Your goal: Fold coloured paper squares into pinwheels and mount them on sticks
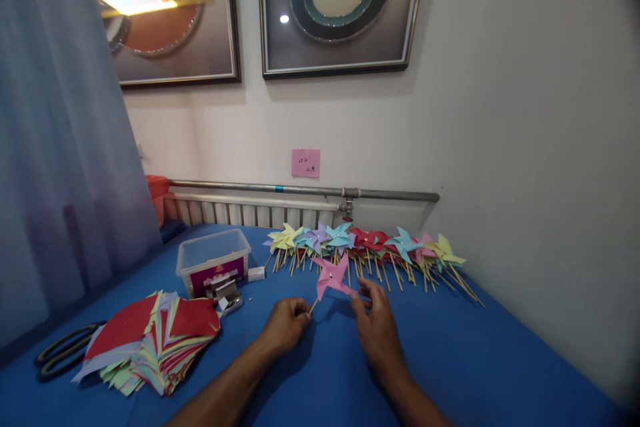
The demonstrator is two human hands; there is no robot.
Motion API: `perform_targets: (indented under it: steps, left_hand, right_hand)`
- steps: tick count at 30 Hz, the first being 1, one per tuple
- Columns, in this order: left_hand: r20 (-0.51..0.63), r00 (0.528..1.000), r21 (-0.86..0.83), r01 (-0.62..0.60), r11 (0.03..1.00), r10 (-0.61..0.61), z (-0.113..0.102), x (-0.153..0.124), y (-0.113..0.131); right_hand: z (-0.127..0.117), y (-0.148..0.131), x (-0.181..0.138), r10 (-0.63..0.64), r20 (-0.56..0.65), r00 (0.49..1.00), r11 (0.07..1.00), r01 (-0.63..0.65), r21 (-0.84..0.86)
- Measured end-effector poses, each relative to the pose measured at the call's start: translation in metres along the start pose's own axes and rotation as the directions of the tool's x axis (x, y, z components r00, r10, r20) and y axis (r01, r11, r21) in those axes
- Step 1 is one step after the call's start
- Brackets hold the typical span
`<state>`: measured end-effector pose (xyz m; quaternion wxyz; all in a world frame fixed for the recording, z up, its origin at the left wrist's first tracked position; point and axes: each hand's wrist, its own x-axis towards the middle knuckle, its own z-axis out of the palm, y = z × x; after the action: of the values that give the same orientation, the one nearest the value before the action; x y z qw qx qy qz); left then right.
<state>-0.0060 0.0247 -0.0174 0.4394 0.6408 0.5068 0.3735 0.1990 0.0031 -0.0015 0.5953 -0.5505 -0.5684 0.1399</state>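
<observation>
Holds a pink paper pinwheel (331, 275) above the blue surface (320, 380), pinched by its stick (315, 305) in the left hand (286, 325), probably freeing the blades (341, 267). Curves the right hand (376, 323), half-parted, at one blade, unclear whether touching. Has other pinwheels (369, 239) rowed beyond, perhaps for working room.

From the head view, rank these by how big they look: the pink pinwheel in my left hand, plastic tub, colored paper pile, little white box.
Largest to smallest:
1. Colored paper pile
2. Plastic tub
3. Pink pinwheel
4. Little white box
</observation>
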Motion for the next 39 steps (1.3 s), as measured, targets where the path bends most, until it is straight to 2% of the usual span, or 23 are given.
perform_targets:
  steps: [4,9,17,20,27,35,39]
  left_hand:
    - [0.005,1.000,-0.013,0.000,1.000,0.000,0.000,0.000,-0.001]
    - [-0.015,1.000,-0.017,-0.005,1.000,0.005,-0.002,0.003,-0.002]
    - [0.000,0.999,-0.013,-0.054,0.998,0.054,0.000,0.002,-0.005]
    - [-0.001,0.999,-0.021,-0.050,0.999,0.050,0.000,0.004,-0.006]
    - [-0.059,0.998,-0.114,0.023,0.993,-0.030,-0.002,0.006,-0.003]
    - [0.059,0.995,-0.360,0.099,0.928,-0.083,0.010,0.001,0.001]
    - [0.065,0.992,-0.413,0.125,0.902,-0.107,0.013,0.000,0.002]
  right_hand:
    - [0.002,0.005,0.000,-0.003,0.131,0.991,1.000,0.006,-0.019]
    - [0.009,-0.006,-0.013,-0.055,0.231,0.971,0.998,0.056,0.002]
    - [0.012,-0.018,-0.026,-0.202,0.435,0.877,0.979,0.196,0.060]
    - [0.012,-0.018,-0.028,-0.214,0.460,0.862,0.976,0.208,0.063]
    - [0.013,-0.017,-0.029,-0.142,0.484,0.864,0.986,0.165,-0.004]
    - [0.017,-0.021,-0.034,-0.052,0.483,0.874,0.998,0.035,0.044]
    - [0.020,-0.022,-0.037,-0.033,0.504,0.863,0.999,0.011,0.046]
